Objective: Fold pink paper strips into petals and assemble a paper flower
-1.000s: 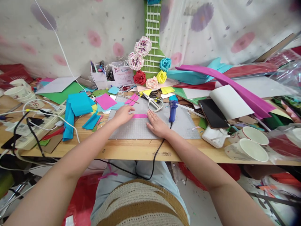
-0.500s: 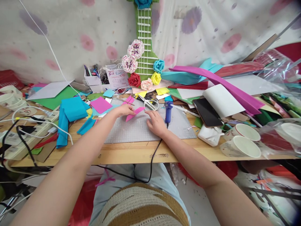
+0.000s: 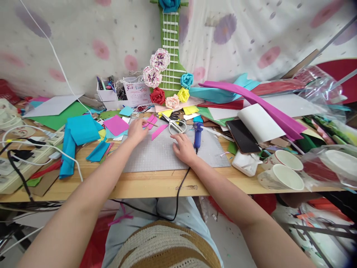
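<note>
My left hand reaches over the far left part of the grey cutting mat. Its fingers are loosely spread and its fingertips touch small pink paper pieces with a thin stick across them. A folded pink paper strip lies loose on the mat just right of that hand. My right hand rests flat on the mat with fingers apart and holds nothing. A blue glue gun lies right beside it, and scissors lie beyond its fingertips.
Blue paper sheets and a magenta square lie to the left, with a power strip and cables. A phone, white tray and paper cups sit to the right. Paper flowers and a pen box stand at the back.
The left hand lifted the pink strip off the mat, then let it go farther back and moved left to the small pink pieces. The right hand stayed on the mat.
</note>
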`<action>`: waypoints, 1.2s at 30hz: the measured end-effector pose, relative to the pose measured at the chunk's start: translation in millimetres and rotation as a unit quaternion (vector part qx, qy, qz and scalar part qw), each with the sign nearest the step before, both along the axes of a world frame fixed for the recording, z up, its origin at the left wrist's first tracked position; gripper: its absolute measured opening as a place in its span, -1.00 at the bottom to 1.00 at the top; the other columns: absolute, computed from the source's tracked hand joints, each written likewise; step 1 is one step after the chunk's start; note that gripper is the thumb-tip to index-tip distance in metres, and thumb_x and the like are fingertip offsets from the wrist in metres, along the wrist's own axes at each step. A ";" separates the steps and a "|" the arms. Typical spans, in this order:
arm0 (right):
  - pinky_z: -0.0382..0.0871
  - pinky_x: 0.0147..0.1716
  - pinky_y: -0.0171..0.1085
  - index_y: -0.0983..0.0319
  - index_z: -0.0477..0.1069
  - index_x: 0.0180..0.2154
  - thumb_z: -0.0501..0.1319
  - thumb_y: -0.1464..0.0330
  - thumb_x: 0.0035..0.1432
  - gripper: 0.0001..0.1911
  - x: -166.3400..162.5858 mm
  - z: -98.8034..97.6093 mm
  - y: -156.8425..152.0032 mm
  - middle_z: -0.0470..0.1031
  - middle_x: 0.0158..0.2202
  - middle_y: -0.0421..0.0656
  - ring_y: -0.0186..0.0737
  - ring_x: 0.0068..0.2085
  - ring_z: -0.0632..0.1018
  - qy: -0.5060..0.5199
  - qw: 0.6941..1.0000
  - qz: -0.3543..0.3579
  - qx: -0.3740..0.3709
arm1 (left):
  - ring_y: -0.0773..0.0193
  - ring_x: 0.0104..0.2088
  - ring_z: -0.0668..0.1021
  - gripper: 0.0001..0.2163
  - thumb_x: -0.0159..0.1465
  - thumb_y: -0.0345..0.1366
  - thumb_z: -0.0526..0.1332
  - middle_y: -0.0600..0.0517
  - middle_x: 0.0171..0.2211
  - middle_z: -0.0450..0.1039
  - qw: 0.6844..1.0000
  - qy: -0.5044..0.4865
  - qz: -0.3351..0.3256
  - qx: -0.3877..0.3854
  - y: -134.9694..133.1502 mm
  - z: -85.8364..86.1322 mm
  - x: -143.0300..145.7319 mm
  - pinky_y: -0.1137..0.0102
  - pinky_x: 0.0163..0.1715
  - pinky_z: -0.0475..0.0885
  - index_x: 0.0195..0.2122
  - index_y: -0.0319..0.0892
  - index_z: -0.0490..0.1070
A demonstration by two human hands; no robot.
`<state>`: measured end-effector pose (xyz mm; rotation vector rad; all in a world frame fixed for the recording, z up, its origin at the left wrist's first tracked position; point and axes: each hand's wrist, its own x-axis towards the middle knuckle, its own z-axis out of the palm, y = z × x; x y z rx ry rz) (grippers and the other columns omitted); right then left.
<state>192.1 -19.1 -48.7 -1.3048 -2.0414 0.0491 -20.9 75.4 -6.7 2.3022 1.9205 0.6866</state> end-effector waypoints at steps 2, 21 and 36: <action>0.30 -0.07 -0.09 0.27 0.34 -0.08 0.03 0.50 0.07 -0.65 -0.9 -0.2 0.2 0.39 -0.13 -0.02 -0.08 -0.09 0.35 0.003 1.000 0.000 0.004 | 0.16 -0.13 0.43 -0.83 0.09 -0.32 0.16 -0.04 -0.22 0.41 0.999 0.043 0.010 -0.008 1.5 4.0 -34.4 0.33 -0.17 0.33 -0.26 -0.16 0.35; 0.31 -0.09 -0.09 0.26 0.37 -0.11 0.02 0.49 0.10 -0.69 -5.6 -0.4 -0.8 0.39 -0.14 -0.01 -0.07 -0.10 0.35 -0.032 0.999 0.003 -0.002 | 0.16 -0.31 0.49 -0.78 0.17 -0.19 0.05 -0.08 -0.28 0.48 0.974 0.182 0.088 -0.105 3.7 11.2 -108.0 0.39 -0.40 0.29 -0.29 -0.16 0.40; 0.37 -0.19 -0.23 0.27 0.25 -0.05 0.02 0.52 0.02 -0.61 -18.3 11.1 3.3 0.33 -0.08 -0.04 -0.31 -0.28 0.48 0.112 0.985 0.048 -0.119 | 0.15 -0.28 0.48 -0.88 0.14 -0.34 0.06 -0.04 -0.36 0.45 0.990 0.094 -0.087 0.066 -76.8 8.1 10.4 0.33 -0.35 0.26 -0.37 -0.17 0.37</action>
